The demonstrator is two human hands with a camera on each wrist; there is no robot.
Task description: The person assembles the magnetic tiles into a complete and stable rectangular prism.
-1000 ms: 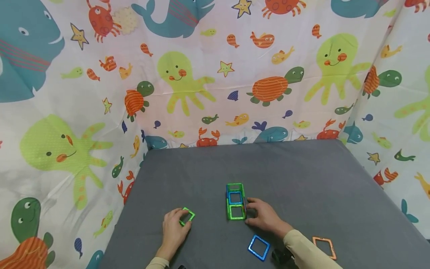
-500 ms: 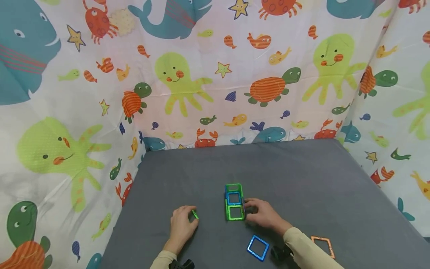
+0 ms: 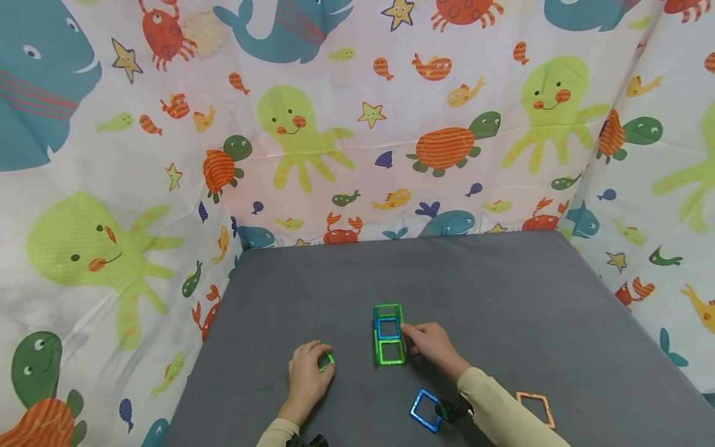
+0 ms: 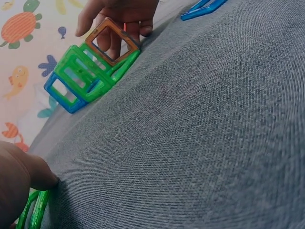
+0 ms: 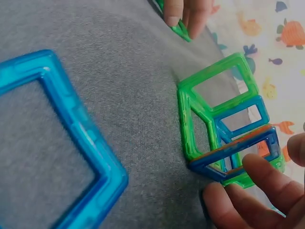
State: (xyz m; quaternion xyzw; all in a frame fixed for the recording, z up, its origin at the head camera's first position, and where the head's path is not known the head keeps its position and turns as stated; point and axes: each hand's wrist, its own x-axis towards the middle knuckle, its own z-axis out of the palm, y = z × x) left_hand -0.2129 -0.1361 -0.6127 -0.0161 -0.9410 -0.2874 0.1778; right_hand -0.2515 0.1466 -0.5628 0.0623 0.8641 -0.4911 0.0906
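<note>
On the grey cloth stands a small box-like build of green and blue square magnetic tiles (image 3: 392,363). An orange square tile (image 4: 125,35) forms part of its right side, with a blue one (image 5: 214,157) against it in the right wrist view. My right hand (image 3: 438,347) is at that side, fingertips touching the tiles and thumb apart from them in the right wrist view. To the left of the build, my left hand (image 3: 307,375) pinches a green square tile (image 3: 331,358) between fingers and thumb, low over the cloth. Fingers hide much of that tile.
A loose blue square tile (image 3: 422,422) lies near my right wrist, partly covered by the dark wrist camera (image 3: 452,410). Farther right lies an orange square tile (image 3: 549,411), beside my sleeve. A sea-animal curtain (image 3: 335,217) borders the table at the back and sides.
My left hand has moved right towards the build, carrying the green tile, which has turned more edge-on. My right hand has shifted slightly up and its fingers have moved along the build's side.
</note>
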